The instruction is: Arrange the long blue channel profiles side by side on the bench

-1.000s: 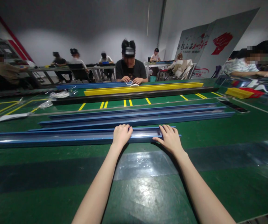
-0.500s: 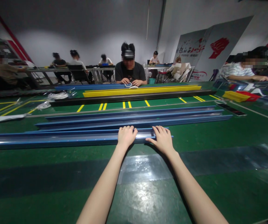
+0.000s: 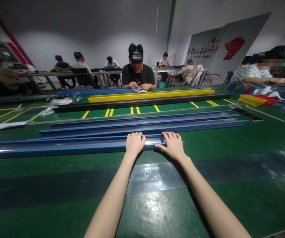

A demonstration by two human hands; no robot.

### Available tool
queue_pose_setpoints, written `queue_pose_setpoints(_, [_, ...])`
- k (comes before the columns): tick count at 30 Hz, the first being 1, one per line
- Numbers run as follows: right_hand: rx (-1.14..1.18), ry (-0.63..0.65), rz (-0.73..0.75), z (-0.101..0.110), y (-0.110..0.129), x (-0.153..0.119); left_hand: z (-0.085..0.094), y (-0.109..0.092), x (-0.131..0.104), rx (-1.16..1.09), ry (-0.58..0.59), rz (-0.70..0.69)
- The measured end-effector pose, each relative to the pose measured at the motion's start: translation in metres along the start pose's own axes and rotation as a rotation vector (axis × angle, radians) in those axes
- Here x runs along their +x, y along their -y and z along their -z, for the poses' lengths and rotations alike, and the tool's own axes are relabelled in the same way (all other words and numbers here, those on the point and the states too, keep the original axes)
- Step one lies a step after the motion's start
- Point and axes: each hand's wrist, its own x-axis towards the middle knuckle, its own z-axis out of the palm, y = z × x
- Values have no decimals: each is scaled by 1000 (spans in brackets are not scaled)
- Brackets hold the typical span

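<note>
The nearest blue channel [image 3: 83,146] lies lengthwise across the green table. Over its right part, my left hand [image 3: 135,142] is wrapped with fingers curled onto the far edge. Close to the channel's right end, my right hand [image 3: 172,144] grips it too, fingertips over the far edge and thumb pointing left along the near side. A short stretch of the channel's inside shows between the hands. Just beyond lie more blue channels [image 3: 194,124], side by side. On the near side, a flat clear plastic sheet [image 3: 154,177] stretches across the table.
A black bar [image 3: 144,103] and a yellow channel [image 3: 152,96] lie farther back. A person [image 3: 139,72] sits across the table. A dark flat device [image 3: 247,114], a yellow tray [image 3: 251,100] and a red tray [image 3: 266,99] are at the right.
The view has shifted very slightly. Both hands remain at the same places on the nearest blue channel.
</note>
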Motion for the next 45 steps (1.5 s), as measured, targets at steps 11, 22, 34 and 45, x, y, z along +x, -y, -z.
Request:
queue_pose_setpoints(11, [27, 8, -35, -1, 4, -5, 0, -1, -2, -18, -20, 9])
queue_pose_setpoints(22, [3, 33, 21, 0, 0, -14, 1, -1, -4, -24, -11, 10])
queue_pose_setpoints(34, [260, -68, 6, 39, 4, -23, 4, 0, -6, -21, 15, -2])
queue_pose_setpoints(45, [464, 552, -82, 55, 16, -26, 5, -2, -5, 13, 3, -10])
